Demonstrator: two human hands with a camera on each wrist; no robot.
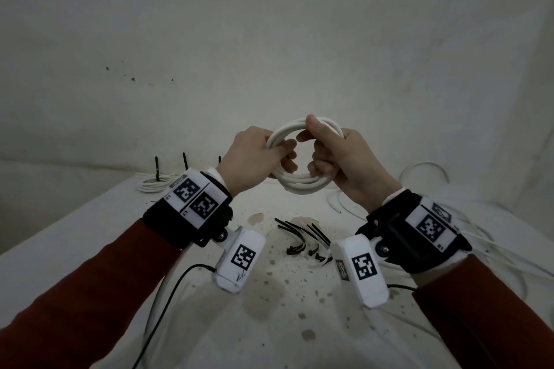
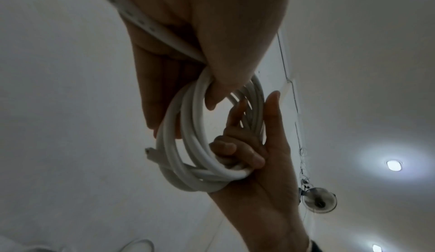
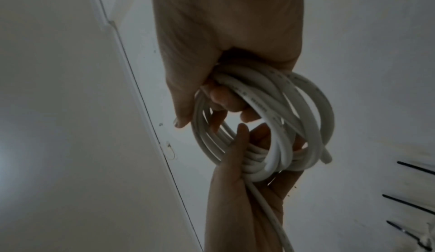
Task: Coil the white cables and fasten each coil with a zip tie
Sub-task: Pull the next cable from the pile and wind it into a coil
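White cable coil (image 1: 302, 183) held above the tabletop (image 1: 90, 234): left hand (image 1: 254, 159) and right hand (image 1: 344, 165) each grip it, fingers curled round the loops.

No word or number can be read. The white cable (image 3: 263, 107) between the hands bears a line of small grey print, too blurred to make out. The wrist bands (image 1: 195, 201) and the white boxes (image 1: 241, 259) below the hands carry black-and-white square code marks.

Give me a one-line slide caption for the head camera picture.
Both hands, left hand and right hand, hold a coiled white cable above the table, black zip ties lying below.
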